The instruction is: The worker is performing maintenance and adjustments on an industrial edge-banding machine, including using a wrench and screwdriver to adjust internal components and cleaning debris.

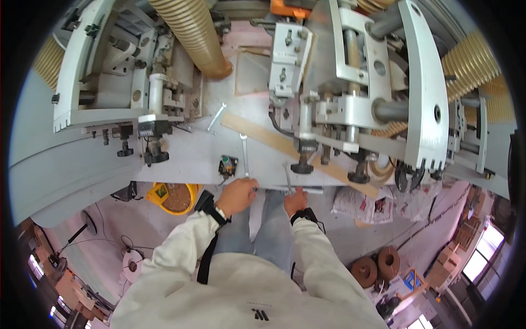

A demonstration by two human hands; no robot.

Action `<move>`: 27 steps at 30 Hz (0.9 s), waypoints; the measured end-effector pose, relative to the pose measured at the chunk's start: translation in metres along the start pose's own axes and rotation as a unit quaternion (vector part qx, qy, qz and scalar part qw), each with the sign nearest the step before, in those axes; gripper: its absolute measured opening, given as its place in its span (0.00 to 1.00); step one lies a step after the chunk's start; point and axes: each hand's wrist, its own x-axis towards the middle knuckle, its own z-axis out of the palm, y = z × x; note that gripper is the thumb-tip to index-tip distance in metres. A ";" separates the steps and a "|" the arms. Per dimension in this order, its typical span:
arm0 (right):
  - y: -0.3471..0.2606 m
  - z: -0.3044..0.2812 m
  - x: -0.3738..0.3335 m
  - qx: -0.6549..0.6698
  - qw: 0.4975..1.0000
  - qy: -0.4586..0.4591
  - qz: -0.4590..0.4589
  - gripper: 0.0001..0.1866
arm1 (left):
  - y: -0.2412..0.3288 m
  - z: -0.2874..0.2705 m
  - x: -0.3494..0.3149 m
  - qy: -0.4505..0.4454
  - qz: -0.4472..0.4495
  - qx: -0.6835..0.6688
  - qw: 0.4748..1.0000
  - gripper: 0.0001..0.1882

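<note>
At the machine bed's front edge my left hand [238,196] is closed, its fingertips at the left end of a thin metal bar [313,190]. My right hand [296,202] is closed around the lower end of a wrench [287,174] that points away from me, and it also lies against the bar. Just beyond my left hand lies a second open-end wrench [245,152]. Farther back is another wrench [217,117]. A small black device with a green top [226,165] sits left of the second wrench. My fingers hide parts of the bar.
Machine units with black knobs stand at left [156,123] and right [350,109]. A tan strip [263,137] crosses the bed diagonally. Below the edge are a yellow bucket [193,192] and white sacks [356,204]. A ribbed hose [192,35] comes down at the back.
</note>
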 end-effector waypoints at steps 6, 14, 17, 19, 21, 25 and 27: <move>0.009 0.012 0.034 -0.143 0.987 -0.075 -0.002 0.19 | -0.013 -0.010 -0.019 0.077 -0.009 -0.031 0.997 0.13; 0.019 0.035 0.044 -0.023 0.996 -0.083 -0.018 0.17 | -0.013 -0.023 -0.022 0.098 -0.020 -0.046 0.994 0.13; 0.015 0.032 0.032 0.043 0.997 -0.059 -0.031 0.17 | -0.007 -0.022 -0.007 0.131 0.029 -0.071 0.988 0.12; 0.011 0.027 0.020 0.293 0.943 -0.151 0.047 0.17 | 0.005 -0.041 0.007 0.129 -0.001 -0.111 0.985 0.14; 0.009 0.022 0.009 0.423 0.883 -0.187 0.081 0.14 | 0.014 -0.061 0.024 0.171 0.003 -0.121 0.978 0.16; 0.006 0.001 -0.004 0.432 0.877 -0.187 0.099 0.13 | 0.033 -0.105 0.069 0.320 0.076 -0.118 0.937 0.24; 0.005 -0.010 -0.011 0.431 0.878 -0.182 0.102 0.12 | 0.047 -0.129 0.087 0.335 0.085 -0.120 0.931 0.27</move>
